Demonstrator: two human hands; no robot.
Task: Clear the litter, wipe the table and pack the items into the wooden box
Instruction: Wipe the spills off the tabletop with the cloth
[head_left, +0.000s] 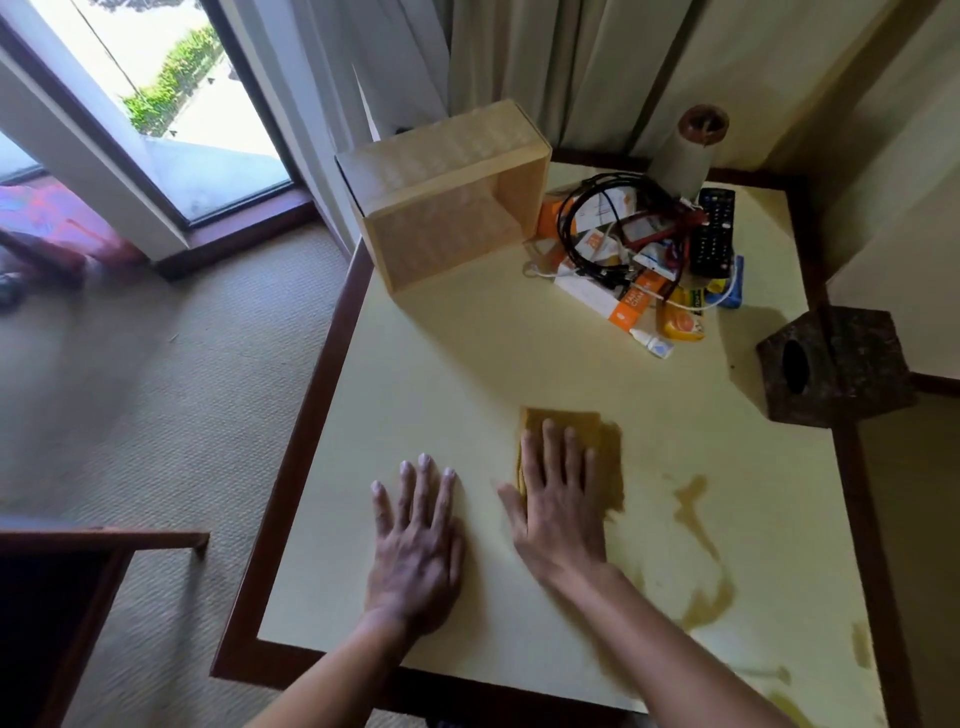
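A folded yellow cloth (602, 452) lies on the cream table (467, 374), and my right hand (558, 499) presses flat on it with fingers spread. My left hand (415, 540) rests flat on the bare tabletop just to the left, holding nothing. Brown wet smears (701, 545) streak the table to the right of the cloth. At the back left stands the empty wooden box (447, 197), tipped on its side with its opening facing me. Beside it lies a pile: black cables (597, 223), a remote control (714, 234), an orange-and-white carton (618, 299), a small dropper bottle (652, 343).
A dark speckled tissue box (836, 364) sits at the table's right edge. A lamp base (685, 150) stands at the back by the curtains. A dark wooden chair (62, 597) is at lower left on the carpet. A glass door is at upper left.
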